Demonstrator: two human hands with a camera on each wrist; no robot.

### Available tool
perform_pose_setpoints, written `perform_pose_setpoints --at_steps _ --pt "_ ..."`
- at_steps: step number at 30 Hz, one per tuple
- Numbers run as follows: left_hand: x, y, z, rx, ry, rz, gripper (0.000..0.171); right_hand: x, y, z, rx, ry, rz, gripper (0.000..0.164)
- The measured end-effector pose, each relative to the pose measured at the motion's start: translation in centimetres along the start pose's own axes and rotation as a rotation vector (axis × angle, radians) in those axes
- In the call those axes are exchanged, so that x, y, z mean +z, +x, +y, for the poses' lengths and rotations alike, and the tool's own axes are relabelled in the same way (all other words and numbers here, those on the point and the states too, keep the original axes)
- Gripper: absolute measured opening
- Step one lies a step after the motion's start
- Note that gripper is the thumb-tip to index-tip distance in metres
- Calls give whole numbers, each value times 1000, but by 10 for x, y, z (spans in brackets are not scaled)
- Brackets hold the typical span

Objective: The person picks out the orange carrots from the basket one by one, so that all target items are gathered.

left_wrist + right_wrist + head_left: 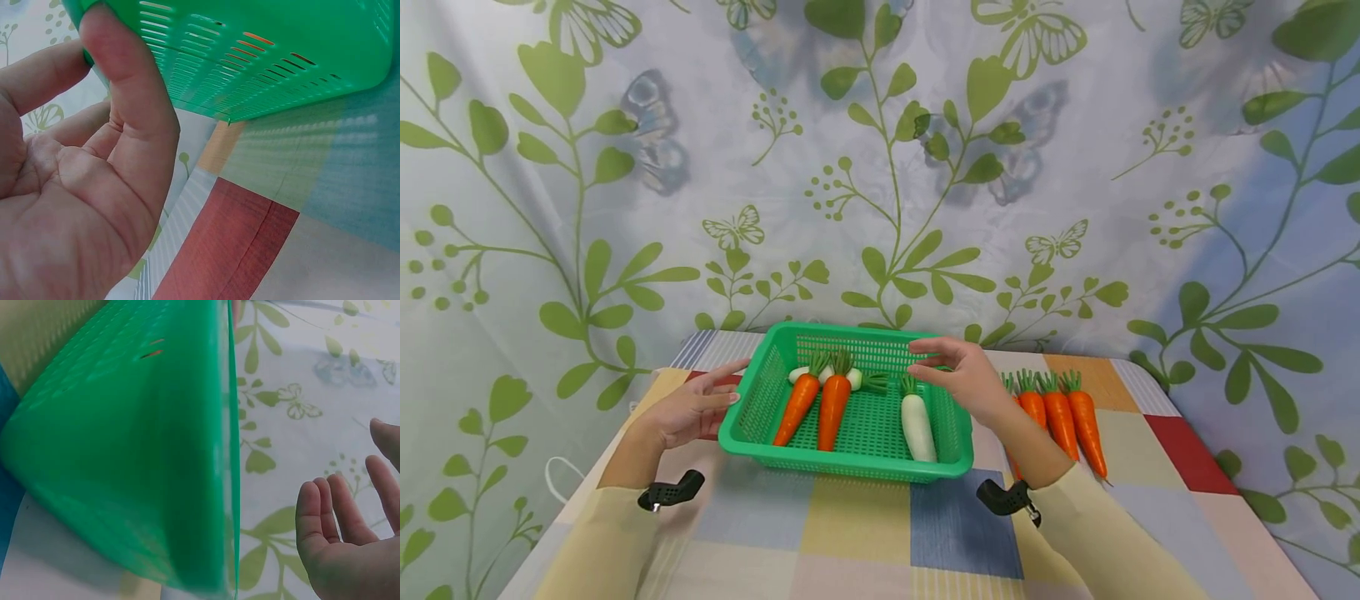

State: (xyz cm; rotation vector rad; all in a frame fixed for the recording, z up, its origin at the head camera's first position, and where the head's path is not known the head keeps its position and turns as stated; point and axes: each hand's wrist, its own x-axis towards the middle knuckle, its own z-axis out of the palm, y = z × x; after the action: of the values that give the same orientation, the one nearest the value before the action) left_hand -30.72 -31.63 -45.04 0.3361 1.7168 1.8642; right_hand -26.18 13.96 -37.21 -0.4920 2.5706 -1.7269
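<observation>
A green plastic basket (850, 464) with slotted walls holds two orange carrots (832, 408) on its left side. White radishes (854, 379) lie partly hidden behind the carrot tops. Another white radish (917, 427) with a green top lies alone at the right end. My left hand (696, 406) grips the basket's left rim, thumb and finger at its edge in the left wrist view. Over the right rear part of the basket hovers my right hand (962, 372), fingers spread and gently bent, holding nothing. The right wrist view shows that hand (350, 537) apart from the basket's rim.
Several carrots (1060, 417) lie side by side on the table to the right, partly behind my right forearm. A patchwork-patterned cloth (857, 517) covers the table. Directly behind it hangs a leaf-and-butterfly curtain (820, 250). A white cable (553, 483) loops at the left edge.
</observation>
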Motion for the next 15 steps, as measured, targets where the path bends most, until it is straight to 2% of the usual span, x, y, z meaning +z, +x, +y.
perform_pose_setpoints --at_steps 7,15 --pt "0 2 1 17 3 -25 73 9 14 -5 26 6 -25 46" --pt "-1 1 -3 2 2 15 73 22 33 -11 63 38 -86 48"
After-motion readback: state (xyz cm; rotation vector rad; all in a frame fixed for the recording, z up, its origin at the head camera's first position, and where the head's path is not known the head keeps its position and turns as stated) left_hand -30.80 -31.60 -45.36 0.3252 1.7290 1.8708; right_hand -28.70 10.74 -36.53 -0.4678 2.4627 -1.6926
